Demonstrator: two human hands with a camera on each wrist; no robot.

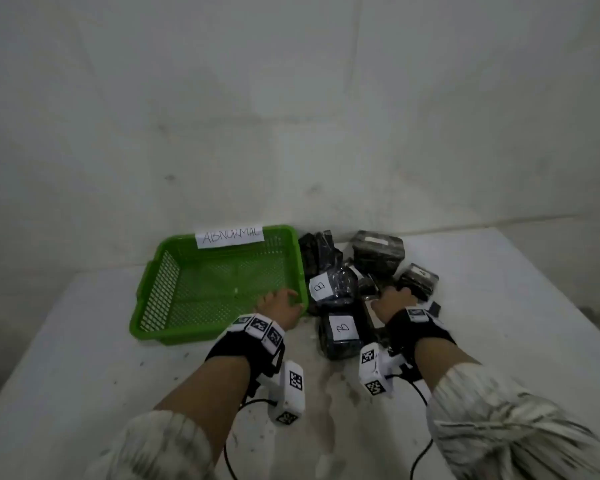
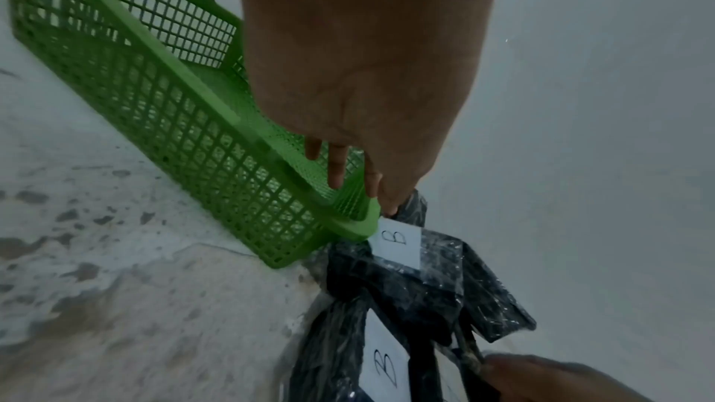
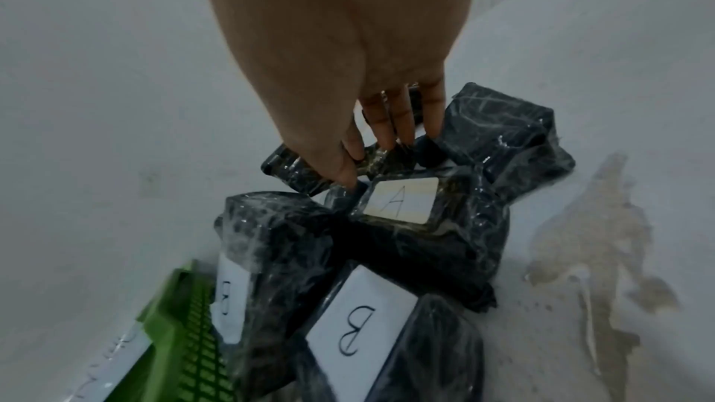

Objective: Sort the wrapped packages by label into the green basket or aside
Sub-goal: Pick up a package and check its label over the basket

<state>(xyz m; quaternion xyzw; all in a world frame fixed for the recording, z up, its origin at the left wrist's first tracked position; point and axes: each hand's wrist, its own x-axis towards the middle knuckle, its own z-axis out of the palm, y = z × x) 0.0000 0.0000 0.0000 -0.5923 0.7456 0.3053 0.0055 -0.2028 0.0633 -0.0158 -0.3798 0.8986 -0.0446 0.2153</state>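
Pale, stained tabletop (image 1: 84,341) against a plain wall. Head view: green basket (image 1: 160,282), perforated plastic, rectangular, nothing lying in it, a paper tag reading ABNORMAL (image 1: 230,237) on its far rim. At 3 o'clock of it, touching its side, the heap of wrapped packages (image 1: 378,252): dark blocks under glossy, crinkled film with white paper labels. Our left hand (image 1: 279,308) rests at the basket's near right corner; our right hand (image 1: 392,303) sits in the heap.

Left wrist view: left-hand fingers (image 2: 336,170) relaxed, lying over the basket rim, holding nothing. B-labelled package (image 2: 400,243) just past the basket corner, at 5 o'clock of the fingertips.

Right wrist view: right-hand fingers (image 3: 387,121) curled down onto a small dark package (image 3: 294,170) at the far side of the heap; whether they have actually closed round it we cannot tell. A-labelled package (image 3: 398,200) just below the fingertips; second B-labelled package (image 3: 360,323) at 6 o'clock.

Judgement: sorting has barely begun; we are selecting a package. Next move calls for lifting one clear of the slippery neighbours and reading its label.
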